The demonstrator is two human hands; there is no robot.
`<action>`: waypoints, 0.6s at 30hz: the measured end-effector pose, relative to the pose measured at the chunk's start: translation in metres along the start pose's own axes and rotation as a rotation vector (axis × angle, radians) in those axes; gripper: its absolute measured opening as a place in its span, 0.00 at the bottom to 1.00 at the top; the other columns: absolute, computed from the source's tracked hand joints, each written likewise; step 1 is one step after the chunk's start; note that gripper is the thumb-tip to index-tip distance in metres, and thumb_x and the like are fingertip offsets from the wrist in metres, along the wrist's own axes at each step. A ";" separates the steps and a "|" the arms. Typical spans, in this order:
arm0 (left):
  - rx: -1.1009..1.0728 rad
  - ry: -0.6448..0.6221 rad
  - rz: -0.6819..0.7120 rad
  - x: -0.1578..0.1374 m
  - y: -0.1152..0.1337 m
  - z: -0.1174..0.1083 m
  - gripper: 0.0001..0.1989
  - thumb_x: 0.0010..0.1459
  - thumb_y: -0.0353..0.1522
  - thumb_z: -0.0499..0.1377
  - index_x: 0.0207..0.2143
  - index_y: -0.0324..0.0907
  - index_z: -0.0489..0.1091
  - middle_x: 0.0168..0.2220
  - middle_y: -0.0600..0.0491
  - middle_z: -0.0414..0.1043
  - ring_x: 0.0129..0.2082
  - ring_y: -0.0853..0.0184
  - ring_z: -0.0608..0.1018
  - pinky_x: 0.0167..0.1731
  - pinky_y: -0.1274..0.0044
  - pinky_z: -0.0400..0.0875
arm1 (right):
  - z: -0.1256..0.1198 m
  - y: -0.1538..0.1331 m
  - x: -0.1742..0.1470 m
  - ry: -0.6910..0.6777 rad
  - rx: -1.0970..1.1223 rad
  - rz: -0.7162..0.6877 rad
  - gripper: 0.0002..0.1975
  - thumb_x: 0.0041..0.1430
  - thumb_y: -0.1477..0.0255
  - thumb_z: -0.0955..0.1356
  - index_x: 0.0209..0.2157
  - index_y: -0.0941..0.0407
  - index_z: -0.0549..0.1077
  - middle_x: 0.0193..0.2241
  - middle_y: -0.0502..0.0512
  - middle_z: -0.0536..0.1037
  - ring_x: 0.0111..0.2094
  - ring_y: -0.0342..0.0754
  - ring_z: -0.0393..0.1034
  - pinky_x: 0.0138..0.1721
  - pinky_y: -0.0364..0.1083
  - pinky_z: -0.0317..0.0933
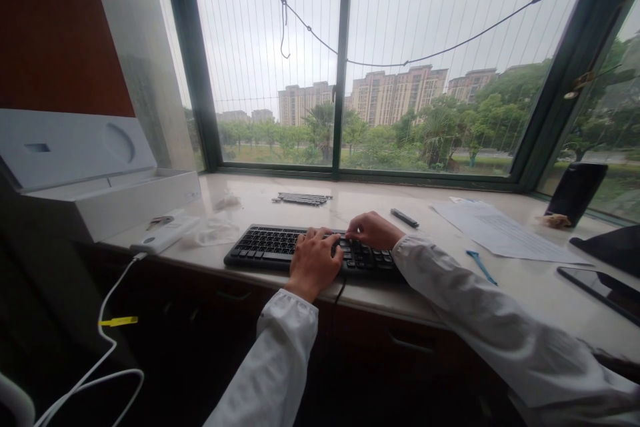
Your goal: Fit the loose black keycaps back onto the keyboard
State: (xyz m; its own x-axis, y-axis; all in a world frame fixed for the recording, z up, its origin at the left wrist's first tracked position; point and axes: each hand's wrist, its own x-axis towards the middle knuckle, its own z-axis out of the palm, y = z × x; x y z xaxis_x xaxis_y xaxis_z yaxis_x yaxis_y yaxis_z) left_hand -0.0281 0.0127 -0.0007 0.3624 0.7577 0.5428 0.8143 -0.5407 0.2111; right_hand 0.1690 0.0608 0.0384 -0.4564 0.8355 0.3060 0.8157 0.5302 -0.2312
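Best to steady the black rectangular plastic keyboard (270, 245), twelve o'clock on the pale glossy surface (360, 195), with the left hand (315, 259), fingers loosely spread; the right hand's (373, 230) fingers bunch, pinching what I cannot tell.

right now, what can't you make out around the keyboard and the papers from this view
All in the head view:
- Some keys of the keyboard: hidden under the left hand.
- Whether the right hand pinches anything: fingertips too small and blurred.
- The keyboard's right end: covered by the right sleeve.
- Print on the paper: too small, blurred.
- The flat dark device: cut off by the right edge.
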 end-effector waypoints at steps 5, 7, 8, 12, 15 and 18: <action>-0.033 -0.016 0.065 0.001 -0.003 0.000 0.16 0.63 0.34 0.49 0.50 0.51 0.71 0.52 0.58 0.73 0.50 0.63 0.69 0.50 0.67 0.60 | 0.007 -0.004 0.001 0.034 -0.113 -0.088 0.07 0.56 0.71 0.68 0.28 0.57 0.79 0.27 0.54 0.79 0.28 0.44 0.69 0.31 0.42 0.57; -0.025 -0.035 0.055 0.002 -0.003 -0.001 0.16 0.63 0.33 0.49 0.50 0.50 0.71 0.52 0.58 0.73 0.50 0.64 0.69 0.50 0.67 0.59 | 0.008 -0.004 0.001 0.031 -0.143 -0.124 0.08 0.56 0.73 0.67 0.28 0.57 0.79 0.28 0.55 0.79 0.29 0.45 0.70 0.33 0.42 0.58; -0.020 -0.045 0.047 0.002 -0.002 -0.002 0.17 0.64 0.33 0.49 0.50 0.50 0.70 0.52 0.58 0.73 0.50 0.64 0.69 0.50 0.67 0.59 | 0.008 -0.004 0.001 0.025 -0.146 -0.136 0.08 0.57 0.73 0.67 0.29 0.56 0.79 0.29 0.55 0.79 0.30 0.45 0.71 0.34 0.42 0.58; -0.004 -0.063 0.034 0.003 -0.001 -0.004 0.17 0.64 0.32 0.48 0.51 0.51 0.70 0.51 0.57 0.74 0.50 0.64 0.69 0.51 0.68 0.59 | 0.004 -0.007 -0.001 -0.004 -0.148 -0.162 0.08 0.58 0.75 0.66 0.31 0.57 0.78 0.31 0.56 0.80 0.34 0.47 0.73 0.37 0.42 0.60; -0.008 -0.063 0.037 0.004 -0.002 -0.004 0.17 0.63 0.32 0.48 0.49 0.51 0.70 0.50 0.57 0.74 0.49 0.64 0.70 0.51 0.68 0.59 | 0.001 -0.010 -0.001 -0.017 -0.167 -0.164 0.08 0.59 0.75 0.66 0.31 0.57 0.78 0.32 0.58 0.80 0.35 0.48 0.74 0.37 0.42 0.61; -0.017 -0.054 0.042 0.004 -0.003 -0.002 0.16 0.63 0.31 0.48 0.48 0.50 0.71 0.49 0.57 0.75 0.48 0.63 0.70 0.50 0.67 0.60 | 0.001 -0.011 0.000 -0.025 -0.184 -0.167 0.08 0.59 0.74 0.66 0.32 0.58 0.78 0.32 0.58 0.80 0.35 0.48 0.74 0.37 0.42 0.61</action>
State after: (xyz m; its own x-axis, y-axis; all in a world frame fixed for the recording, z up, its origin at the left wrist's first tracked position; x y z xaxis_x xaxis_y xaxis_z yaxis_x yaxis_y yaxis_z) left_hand -0.0302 0.0165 0.0027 0.4200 0.7528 0.5069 0.7905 -0.5778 0.2031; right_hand 0.1598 0.0547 0.0404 -0.5970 0.7431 0.3022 0.7783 0.6279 -0.0066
